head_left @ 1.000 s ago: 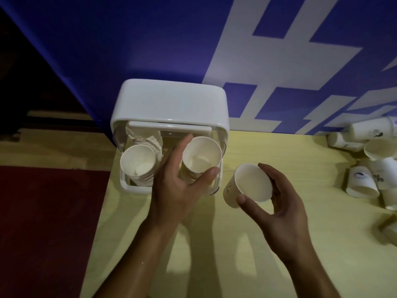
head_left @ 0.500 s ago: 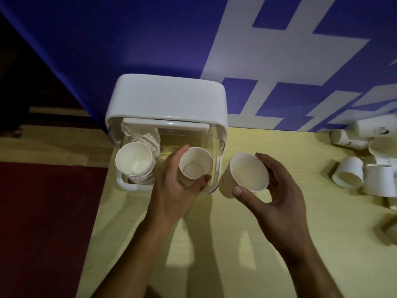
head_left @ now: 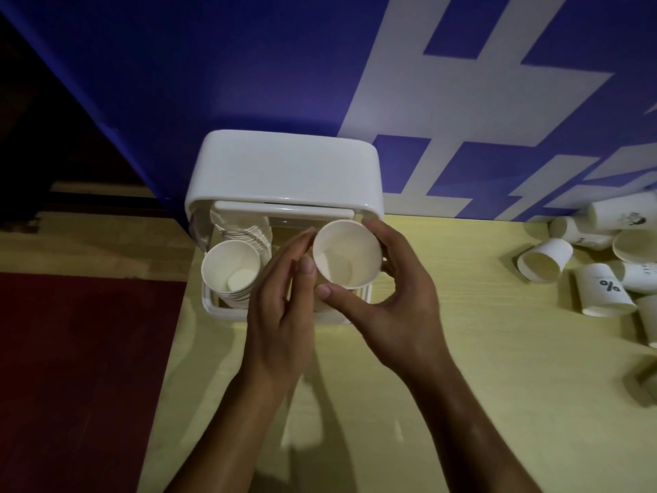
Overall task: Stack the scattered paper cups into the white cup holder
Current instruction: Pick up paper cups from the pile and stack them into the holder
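The white cup holder [head_left: 284, 169] stands at the table's back left corner against the blue wall. Its left slot holds a leaning stack of paper cups [head_left: 231, 266]. My right hand [head_left: 394, 300] grips a white paper cup [head_left: 346, 254], mouth towards me, over the holder's right slot. My left hand [head_left: 284, 297] sits just left of that cup with fingers straight, fingertips near its rim, holding nothing. The right slot's contents are hidden behind the cup and my hands.
Several scattered paper cups [head_left: 544, 261] lie on their sides at the table's right edge, some with printed marks [head_left: 604, 293]. The yellow wooden table [head_left: 426, 403] ends at the left near a dark red floor [head_left: 81, 368].
My right hand carried its cup leftward over the holder's right slot. My left hand let go of the cup it pushed into that slot and drew back slightly.
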`<state>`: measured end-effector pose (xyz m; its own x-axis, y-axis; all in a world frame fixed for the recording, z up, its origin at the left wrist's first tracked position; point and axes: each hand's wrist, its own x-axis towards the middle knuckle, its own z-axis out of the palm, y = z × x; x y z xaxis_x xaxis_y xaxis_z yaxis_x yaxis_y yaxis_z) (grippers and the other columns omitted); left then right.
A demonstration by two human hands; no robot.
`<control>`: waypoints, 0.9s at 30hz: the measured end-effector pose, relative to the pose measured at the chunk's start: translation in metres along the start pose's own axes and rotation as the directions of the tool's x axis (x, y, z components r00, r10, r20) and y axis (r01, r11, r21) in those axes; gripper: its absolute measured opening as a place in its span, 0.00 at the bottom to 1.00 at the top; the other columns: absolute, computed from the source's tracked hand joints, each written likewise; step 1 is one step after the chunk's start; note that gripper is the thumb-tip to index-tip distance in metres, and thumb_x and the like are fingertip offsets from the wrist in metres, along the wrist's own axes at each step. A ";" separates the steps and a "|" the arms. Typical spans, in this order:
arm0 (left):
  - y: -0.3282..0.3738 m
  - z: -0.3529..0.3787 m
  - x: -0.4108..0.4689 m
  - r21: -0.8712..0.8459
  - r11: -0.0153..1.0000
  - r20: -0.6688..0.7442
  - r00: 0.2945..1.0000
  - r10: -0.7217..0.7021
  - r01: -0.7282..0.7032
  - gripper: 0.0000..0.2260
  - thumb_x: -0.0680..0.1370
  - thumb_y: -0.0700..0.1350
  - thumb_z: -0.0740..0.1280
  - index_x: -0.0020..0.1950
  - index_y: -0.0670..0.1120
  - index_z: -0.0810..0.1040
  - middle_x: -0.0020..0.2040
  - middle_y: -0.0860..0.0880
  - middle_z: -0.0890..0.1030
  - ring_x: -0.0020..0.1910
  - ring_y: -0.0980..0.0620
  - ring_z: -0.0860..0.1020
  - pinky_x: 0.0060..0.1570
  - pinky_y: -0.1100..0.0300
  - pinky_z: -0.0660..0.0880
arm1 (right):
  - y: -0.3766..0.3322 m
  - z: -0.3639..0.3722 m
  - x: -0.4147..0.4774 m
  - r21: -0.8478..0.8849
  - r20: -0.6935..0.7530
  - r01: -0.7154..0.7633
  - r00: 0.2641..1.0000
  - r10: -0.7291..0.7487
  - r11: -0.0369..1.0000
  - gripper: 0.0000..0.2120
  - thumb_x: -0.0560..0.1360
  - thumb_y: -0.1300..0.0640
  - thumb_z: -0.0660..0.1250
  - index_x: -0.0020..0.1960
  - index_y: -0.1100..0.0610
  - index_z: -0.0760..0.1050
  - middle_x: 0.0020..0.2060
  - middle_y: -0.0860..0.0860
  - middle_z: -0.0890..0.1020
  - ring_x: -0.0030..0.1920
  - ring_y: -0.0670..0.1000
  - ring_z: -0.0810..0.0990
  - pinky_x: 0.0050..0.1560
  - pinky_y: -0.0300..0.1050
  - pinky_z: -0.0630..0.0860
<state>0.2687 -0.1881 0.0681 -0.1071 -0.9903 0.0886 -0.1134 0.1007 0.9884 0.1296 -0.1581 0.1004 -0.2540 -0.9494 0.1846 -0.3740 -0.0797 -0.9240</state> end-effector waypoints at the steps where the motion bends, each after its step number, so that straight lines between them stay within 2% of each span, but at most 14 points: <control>1: -0.001 0.000 0.001 -0.016 1.000 0.000 1.000 -0.012 0.012 0.22 0.84 0.57 0.55 0.73 0.51 0.76 0.68 0.54 0.81 0.70 0.53 0.77 0.63 0.65 0.74 | 0.004 0.003 0.000 -0.007 0.003 -0.006 1.000 0.006 1.000 0.33 0.66 0.49 0.84 0.64 0.37 0.72 0.59 0.28 0.78 0.62 0.39 0.79 0.57 0.32 0.74; 5: -0.010 0.002 0.000 0.006 0.999 -0.023 0.999 -0.047 0.047 0.16 0.85 0.50 0.57 0.69 0.53 0.79 0.62 0.58 0.83 0.64 0.58 0.79 0.57 0.70 0.74 | 0.021 0.006 0.000 -0.027 0.026 -0.027 0.999 0.028 0.999 0.33 0.65 0.46 0.84 0.65 0.41 0.74 0.58 0.32 0.81 0.62 0.41 0.80 0.58 0.33 0.75; 8: -0.019 0.004 -0.001 0.034 0.997 -0.022 0.997 -0.071 0.072 0.17 0.85 0.48 0.57 0.69 0.50 0.80 0.63 0.57 0.83 0.65 0.59 0.79 0.59 0.69 0.74 | 0.034 0.008 -0.001 -0.063 0.043 -0.034 0.998 0.037 0.997 0.32 0.65 0.46 0.84 0.64 0.38 0.73 0.57 0.29 0.79 0.62 0.36 0.77 0.58 0.26 0.69; 11: -0.026 0.004 -0.002 0.064 0.993 -0.033 0.994 -0.102 0.104 0.18 0.84 0.49 0.58 0.71 0.50 0.79 0.65 0.57 0.83 0.66 0.58 0.78 0.62 0.65 0.74 | 0.046 0.011 -0.003 -0.111 0.066 -0.066 0.995 0.073 0.992 0.35 0.64 0.46 0.84 0.67 0.44 0.74 0.59 0.33 0.79 0.63 0.34 0.75 0.59 0.25 0.66; 13: -0.029 0.003 -0.002 0.082 0.988 -0.036 0.991 -0.131 0.133 0.16 0.85 0.47 0.59 0.70 0.51 0.80 0.62 0.59 0.83 0.63 0.60 0.80 0.58 0.69 0.74 | 0.054 0.014 -0.003 -0.133 0.087 -0.081 0.992 0.094 0.988 0.36 0.64 0.46 0.85 0.68 0.46 0.74 0.60 0.33 0.78 0.63 0.33 0.74 0.60 0.25 0.66; 15: -0.030 0.002 -0.002 0.085 0.982 -0.031 0.986 -0.166 0.168 0.15 0.86 0.43 0.60 0.70 0.52 0.80 0.60 0.60 0.83 0.60 0.61 0.80 0.53 0.72 0.74 | 0.060 0.018 -0.003 -0.165 0.105 -0.103 0.987 0.121 0.981 0.37 0.64 0.44 0.84 0.69 0.47 0.74 0.61 0.33 0.78 0.64 0.33 0.74 0.62 0.28 0.68; 17: -0.030 0.002 -0.002 0.083 0.977 -0.027 0.980 -0.196 0.198 0.16 0.86 0.41 0.60 0.70 0.53 0.79 0.60 0.60 0.83 0.59 0.62 0.81 0.51 0.72 0.74 | 0.064 0.021 -0.003 -0.186 0.116 -0.132 0.981 0.155 0.974 0.41 0.65 0.42 0.84 0.73 0.49 0.73 0.64 0.37 0.78 0.66 0.37 0.74 0.66 0.34 0.70; 22: -0.031 0.002 -0.003 0.098 0.967 -0.031 0.972 -0.232 0.234 0.16 0.87 0.41 0.59 0.72 0.49 0.78 0.61 0.55 0.83 0.52 0.68 0.81 0.48 0.76 0.73 | 0.067 0.025 -0.006 -0.176 0.110 -0.208 0.967 0.229 0.962 0.42 0.66 0.42 0.83 0.75 0.45 0.70 0.67 0.37 0.77 0.69 0.38 0.73 0.69 0.41 0.72; 24: -0.032 0.003 -0.003 0.090 0.965 -0.032 0.970 -0.243 0.244 0.16 0.86 0.42 0.59 0.71 0.51 0.79 0.60 0.58 0.83 0.53 0.66 0.81 0.48 0.76 0.73 | 0.066 0.023 -0.007 -0.178 0.107 -0.226 0.963 0.247 0.958 0.41 0.65 0.41 0.83 0.73 0.40 0.70 0.65 0.32 0.76 0.68 0.34 0.72 0.68 0.37 0.72; 26: -0.030 0.003 -0.005 0.075 0.965 -0.028 0.968 -0.250 0.252 0.15 0.86 0.43 0.59 0.68 0.56 0.80 0.58 0.64 0.83 0.58 0.65 0.80 0.51 0.75 0.73 | 0.067 0.021 -0.008 -0.198 0.116 -0.237 0.958 0.263 0.951 0.38 0.64 0.42 0.84 0.69 0.34 0.68 0.59 0.24 0.75 0.64 0.30 0.72 0.62 0.29 0.70; 27: -0.029 0.003 -0.005 0.063 0.962 -0.022 0.964 -0.264 0.265 0.14 0.87 0.44 0.59 0.66 0.58 0.79 0.57 0.66 0.83 0.58 0.65 0.80 0.51 0.74 0.73 | 0.069 0.021 -0.009 -0.209 0.116 -0.247 0.954 0.275 0.946 0.40 0.64 0.40 0.83 0.70 0.34 0.68 0.59 0.25 0.76 0.63 0.31 0.73 0.62 0.30 0.71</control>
<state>0.2697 -0.1857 0.0382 -0.0516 -0.9835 -0.1733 -0.1993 -0.1599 0.9668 0.1251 -0.1615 0.0273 -0.2415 -0.9633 -0.1168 -0.4778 0.2228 -0.8498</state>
